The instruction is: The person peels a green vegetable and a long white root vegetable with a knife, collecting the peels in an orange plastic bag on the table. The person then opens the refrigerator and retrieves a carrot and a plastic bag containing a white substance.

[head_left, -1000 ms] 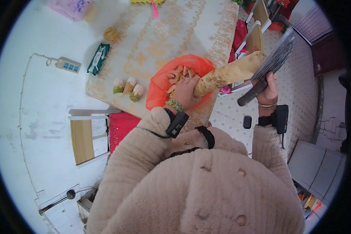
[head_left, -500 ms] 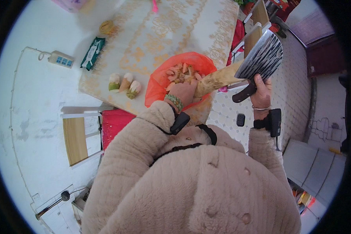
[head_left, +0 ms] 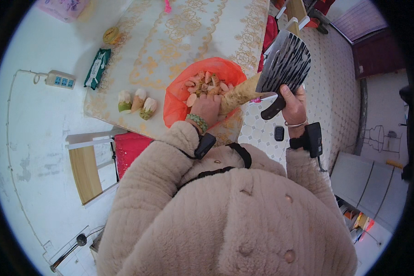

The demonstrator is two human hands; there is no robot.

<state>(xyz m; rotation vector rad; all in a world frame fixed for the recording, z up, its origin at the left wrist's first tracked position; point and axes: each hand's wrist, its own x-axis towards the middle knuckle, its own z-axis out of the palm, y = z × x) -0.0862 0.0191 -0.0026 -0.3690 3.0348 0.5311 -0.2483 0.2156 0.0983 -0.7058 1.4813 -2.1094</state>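
Note:
My left hand (head_left: 207, 108), a bead bracelet at its wrist, is closed around the near end of a long, pale, brown-stained radish (head_left: 240, 95). It works over an orange-red plastic bag (head_left: 172, 100) holding several cut chunks (head_left: 202, 83). My right hand (head_left: 294, 108) grips the black handle of a wide cleaver (head_left: 285, 64), its dark-streaked blade upright against the radish. The blade hides the radish's far end. Left of the bag lie three cut radish ends (head_left: 139, 100), white with green.
The bag sits at the corner of a table with a gold-patterned cover (head_left: 170, 27). A green packet (head_left: 97, 69) and a yellow round item (head_left: 111, 35) lie along its left side. A chair with a red seat (head_left: 129, 149) stands nearby. A dark oval object (head_left: 279, 134) rests on the tiled floor.
My right hand and the cleaver have moved left along the radish, so less of it shows. My left hand keeps its hold. The whole view has shifted slightly.

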